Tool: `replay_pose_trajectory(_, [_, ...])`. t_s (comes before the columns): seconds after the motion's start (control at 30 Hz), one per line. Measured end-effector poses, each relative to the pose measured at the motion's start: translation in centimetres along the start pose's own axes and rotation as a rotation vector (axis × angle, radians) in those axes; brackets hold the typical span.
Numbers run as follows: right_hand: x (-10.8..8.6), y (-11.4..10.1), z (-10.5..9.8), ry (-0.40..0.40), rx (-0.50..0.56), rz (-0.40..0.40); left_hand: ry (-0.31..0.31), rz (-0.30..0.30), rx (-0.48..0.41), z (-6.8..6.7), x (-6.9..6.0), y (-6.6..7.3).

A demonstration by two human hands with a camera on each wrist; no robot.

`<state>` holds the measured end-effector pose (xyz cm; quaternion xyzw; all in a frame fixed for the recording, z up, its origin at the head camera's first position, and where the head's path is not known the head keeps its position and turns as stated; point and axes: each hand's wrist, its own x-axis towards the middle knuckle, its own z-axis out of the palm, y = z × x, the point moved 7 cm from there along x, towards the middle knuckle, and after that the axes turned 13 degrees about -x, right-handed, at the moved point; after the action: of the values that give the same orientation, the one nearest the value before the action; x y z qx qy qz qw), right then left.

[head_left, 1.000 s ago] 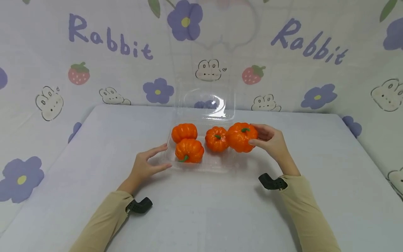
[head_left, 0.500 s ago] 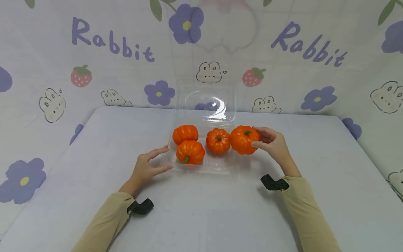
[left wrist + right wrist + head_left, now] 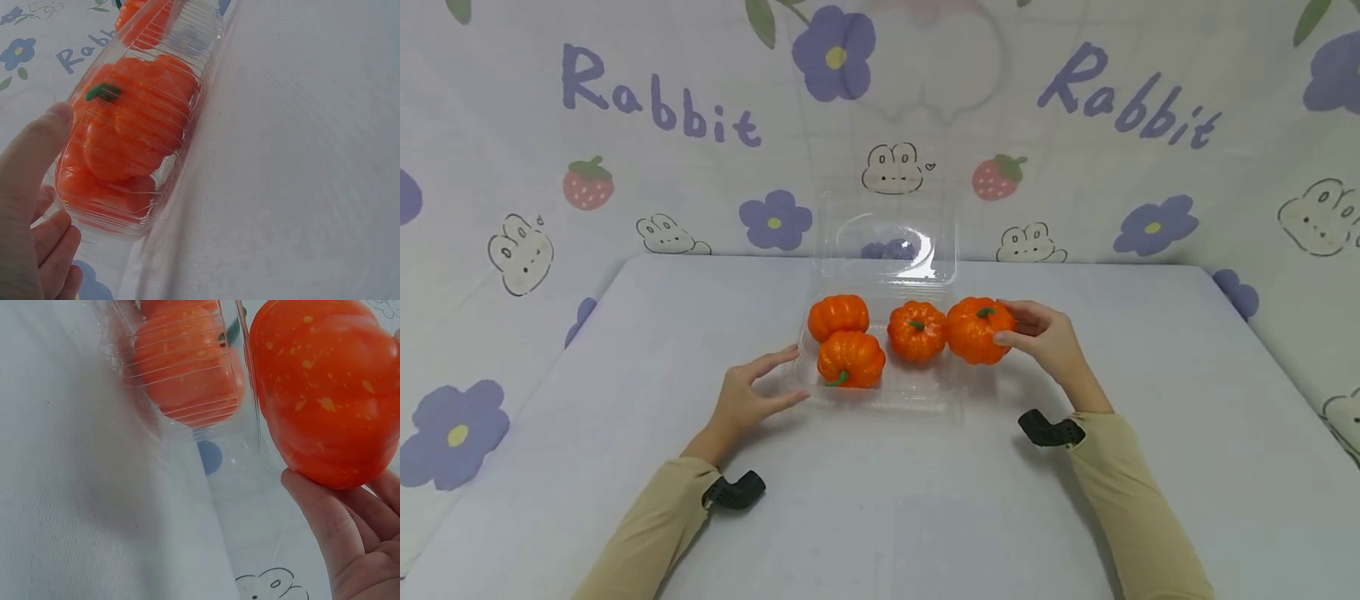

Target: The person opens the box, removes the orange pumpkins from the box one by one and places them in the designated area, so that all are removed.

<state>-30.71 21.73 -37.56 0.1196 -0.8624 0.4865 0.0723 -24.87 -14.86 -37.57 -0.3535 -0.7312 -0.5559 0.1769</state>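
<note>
Three orange pumpkins [image 3: 852, 358] lie in a clear box [image 3: 917, 385].

Gloss is shown by the clear plastic box [image 3: 919, 385] and the pumpkins [image 3: 852, 358] inside it; matt cloth [image 3: 688, 179] is hung behind the box.

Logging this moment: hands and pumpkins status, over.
Right hand holding one pumpkin at right end of clear container, lid open. Left hand at left end. Three pumpkins inside, nearest one possibly in the way.

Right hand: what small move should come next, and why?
Probably ease the held pumpkin leftward over the clear container and lower it in: the right hand grips it at the right edge, the lid stands open, and three pumpkins lie inside.
</note>
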Motion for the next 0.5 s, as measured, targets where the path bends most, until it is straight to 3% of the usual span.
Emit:
replay_pose_trajectory(0.3, [-0.1, 0.5, -1.0, 0.062, -0.017, 0.012, -0.003, 0.011, -0.010, -0.1, -0.1, -0.5])
replay_pose_trajectory(0.5, [0.0, 1.9, -1.5, 0.120, 0.008, 0.042, -0.006, 0.018, 0.006, -0.1, 0.1, 0.2])
